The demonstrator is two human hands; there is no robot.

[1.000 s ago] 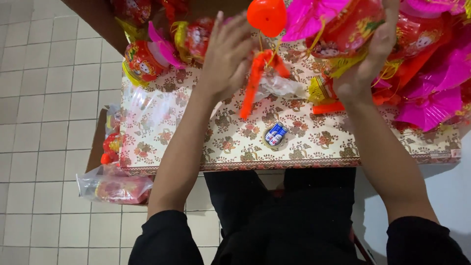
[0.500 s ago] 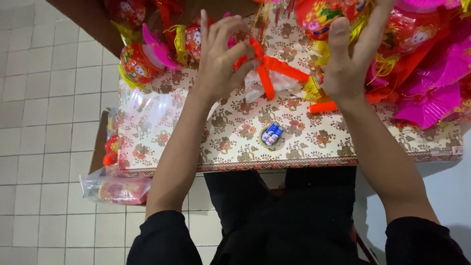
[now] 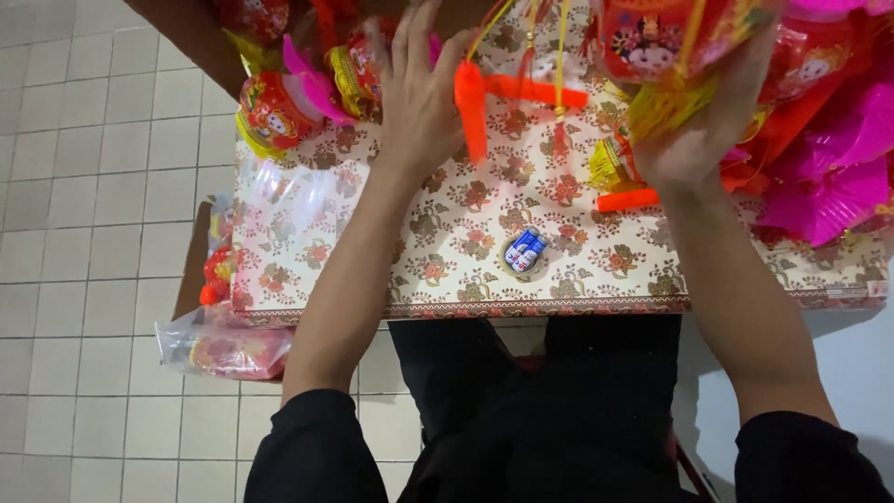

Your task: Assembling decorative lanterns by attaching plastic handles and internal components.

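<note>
Floral-cloth table (image 3: 447, 270) over pale floor tiles (image 3: 84, 186) — left hand (image 3: 419, 93) spread flat, right hand (image 3: 694, 140) grips lantern (image 3: 652, 42)

Pretty evenly lit, soft indoor light, nothing dim and no hard shadows, just a faint one under the left hand (image 3: 419, 98) on the floral tablecloth (image 3: 447, 242). A bit of shine on the clear plastic bag (image 3: 289, 200) left of that hand's forearm. Right hand (image 3: 703, 126) is smeared with motion blur, and so is the red lantern (image 3: 652, 37) just above it. Wide lens: the floor tiles (image 3: 84, 233) far left of the hands bend near the edge.
</note>
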